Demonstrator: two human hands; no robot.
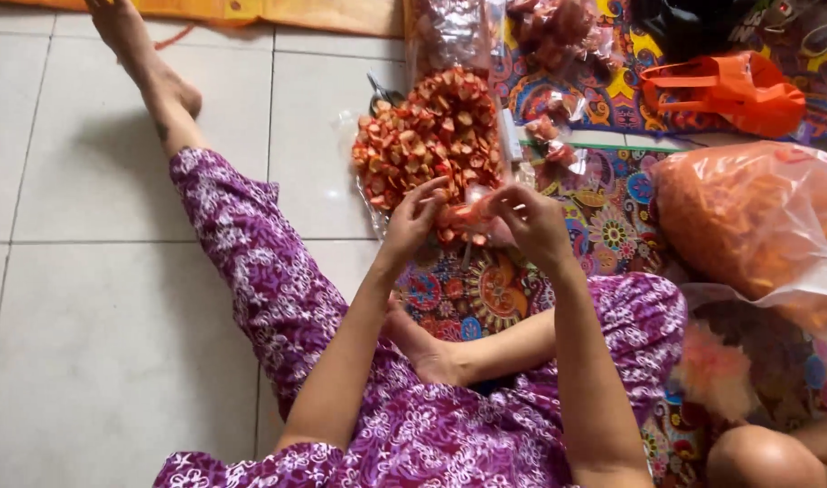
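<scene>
Clear crinkled plastic, a small packet of orange-red snack pieces [467,215], is pinched between both hands above the patterned multicoloured floor mat [612,226]; its exact outline is blurred and partly covered by the fingers. Left hand [413,217] and right hand [532,221] each close thumb and fingertips on the packet's edges. Just behind lies one heaped mound of loose orange-red chips on a clear plastic sheet [431,136]. One large clear bag of orange crisps [756,226] is cut off at the right edge. One orange plastic carrier bag [729,90] lies beyond it. Further filled packets at the top edge cannot be counted. Glossy white floor tiles [88,316] lie to the left
</scene>
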